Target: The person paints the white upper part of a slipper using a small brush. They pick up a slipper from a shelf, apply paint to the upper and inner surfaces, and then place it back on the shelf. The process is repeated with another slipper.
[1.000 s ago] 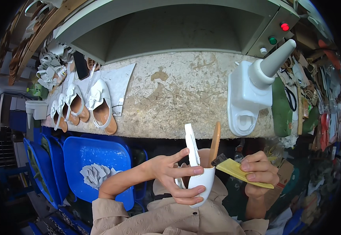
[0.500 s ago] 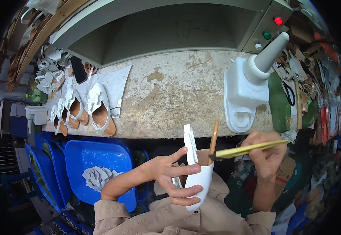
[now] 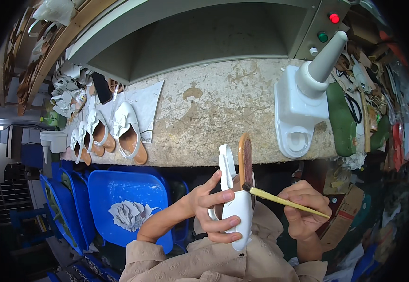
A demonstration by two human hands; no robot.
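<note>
My left hand point(image 3: 216, 211) is wrapped round a white shoe point(image 3: 243, 221), held toe down above my lap. Its pale strap point(image 3: 226, 167) stands up by my index finger. The shoe's tan-edged sole point(image 3: 245, 157) rises upright, with a rough reddish-brown face to the right. In my right hand point(image 3: 306, 207) is a brush point(image 3: 279, 199) with a yellowish handle, gripped between thumb and fingers. The brush's dark tip meets the lower part of that brown face. Both hands are just in front of the bench's near edge.
White bow sandals point(image 3: 128, 134) line the left of the worn bench point(image 3: 200, 117). A white dispenser point(image 3: 301, 113) with a grey cone stands at the right, beside a green shoe form point(image 3: 343, 122). A grey machine hood point(image 3: 190, 40) spans the back. Blue tubs point(image 3: 106, 183) stand lower left.
The shoe has turned, so the sole's brown face shows more broadly. My right hand has moved left and down, and the brush now slants down to the right from its tip.
</note>
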